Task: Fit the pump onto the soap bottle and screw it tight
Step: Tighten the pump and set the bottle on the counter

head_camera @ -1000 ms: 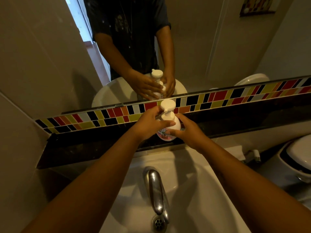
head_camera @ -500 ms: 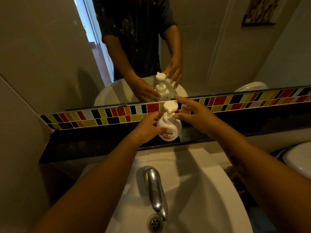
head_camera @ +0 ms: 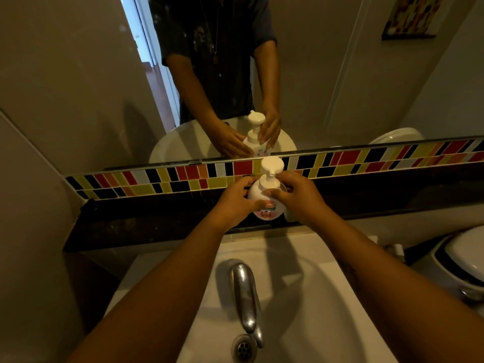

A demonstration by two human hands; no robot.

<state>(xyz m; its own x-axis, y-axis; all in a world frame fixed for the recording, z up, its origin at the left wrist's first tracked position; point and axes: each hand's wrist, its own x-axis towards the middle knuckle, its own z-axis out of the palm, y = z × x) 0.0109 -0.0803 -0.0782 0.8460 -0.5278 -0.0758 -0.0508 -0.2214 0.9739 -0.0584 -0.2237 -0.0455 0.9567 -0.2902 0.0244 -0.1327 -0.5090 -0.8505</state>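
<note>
A round white soap bottle [head_camera: 258, 195] with a pink label stands on the dark ledge [head_camera: 146, 221] behind the basin. Its white pump [head_camera: 271, 167] sits upright on the bottle's neck, nozzle head on top. My left hand [head_camera: 235, 203] wraps the bottle's left side, thumb across the front. My right hand [head_camera: 298, 195] curls around the right side at the pump's collar, fingertips touching it. The lower right of the bottle is hidden behind my right hand.
A white basin [head_camera: 327, 297] with a chrome tap [head_camera: 245, 292] and drain [head_camera: 243, 348] lies below my arms. A strip of coloured tiles [head_camera: 366, 158] and a mirror [head_camera: 340, 74] rise behind the ledge. A toilet [head_camera: 461, 260] stands at the right.
My right hand dropped from the pump head to the collar and bottle's right side. My left hand kept its hold. The view shifted slightly.
</note>
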